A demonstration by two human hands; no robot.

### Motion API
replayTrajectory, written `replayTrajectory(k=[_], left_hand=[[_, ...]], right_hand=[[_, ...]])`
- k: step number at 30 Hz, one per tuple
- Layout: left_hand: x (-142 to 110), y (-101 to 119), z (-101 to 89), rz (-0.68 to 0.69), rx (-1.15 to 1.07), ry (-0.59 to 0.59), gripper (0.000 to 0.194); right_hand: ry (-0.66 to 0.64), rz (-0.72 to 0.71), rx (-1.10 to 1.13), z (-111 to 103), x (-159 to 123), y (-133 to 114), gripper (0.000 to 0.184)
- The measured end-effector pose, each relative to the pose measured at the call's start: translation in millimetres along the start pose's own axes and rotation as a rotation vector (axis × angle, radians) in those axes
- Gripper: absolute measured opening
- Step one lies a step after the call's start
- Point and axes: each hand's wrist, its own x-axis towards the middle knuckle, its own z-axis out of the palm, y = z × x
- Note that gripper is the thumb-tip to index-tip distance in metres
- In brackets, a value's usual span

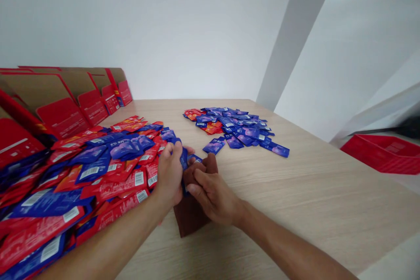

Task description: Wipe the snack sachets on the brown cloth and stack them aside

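Note:
My left hand [170,173] is closed around several blue sachets [183,157], held upright above the table. Beside it, my right hand [211,188] has its fingers curled on a soft dark brown pouch [192,216], whose lower part hangs down over the tabletop. Both hands meet at the pouch, so its mouth is partly covered by fingers. I cannot tell how far the sachets are inside it. Left of my hands spreads a large heap of red and blue sachets [126,148], many with white barcode labels.
Open red cardboard boxes [64,113] stand in a row at the left. A second pile of mostly purple-blue sachets [243,129] lies farther back on the wooden table [295,192]. Off the table's right side is a red box [387,153]. A white wall rises behind.

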Motion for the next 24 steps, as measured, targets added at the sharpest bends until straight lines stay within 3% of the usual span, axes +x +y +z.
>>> replayTrajectory(k=[2, 4, 6, 7, 10, 13, 16, 19, 22, 24], left_hand=[[15.2, 21.9, -10.0, 0.078, 0.051, -0.008, 0.044], [34.3, 51.3, -25.1, 0.246, 0.274, -0.089, 0.035], [56.7, 86.3, -45.6, 0.533, 0.698, -0.012, 0.032], [68.8, 104.7, -57.8, 0.596, 0.795, 0.043, 0.030], [107.8, 156.3, -101.5, 0.638, 1.008, 0.139, 0.034], [144.6, 191.3, -150.9, 0.593, 1.325, 0.183, 0.039], [169.3, 203.7, -195.8, 0.509, 1.387, 0.209, 0.045], [180.4, 197.5, -228.4, 0.407, 1.383, 0.220, 0.051], [185.2, 184.6, -243.9, 0.338, 1.294, 0.203, 0.059], [188.4, 177.6, -241.5, 0.337, 1.170, 0.153, 0.063]], right_hand=[[-0.070, -0.015, 0.018, -2.6, -1.1, -2.3, 0.033], [-0.087, 0.000, 0.021, -4.5, -2.0, -2.6, 0.034], [-0.068, 0.026, 0.026, -5.9, -2.4, -0.9, 0.032], [-0.062, 0.040, 0.029, -6.3, -2.6, 0.4, 0.032], [-0.070, 0.067, 0.025, -6.0, -2.8, 4.1, 0.031], [-0.129, 0.079, 0.014, -4.1, -2.9, 5.1, 0.031], [-0.163, 0.069, -0.008, -3.0, -2.5, 3.2, 0.032], [-0.166, 0.075, -0.025, -3.4, -1.9, 0.9, 0.032], [-0.168, 0.086, -0.044, -3.3, -1.0, 0.2, 0.032], [-0.160, 0.060, -0.067, -2.0, 0.1, 0.5, 0.033]])
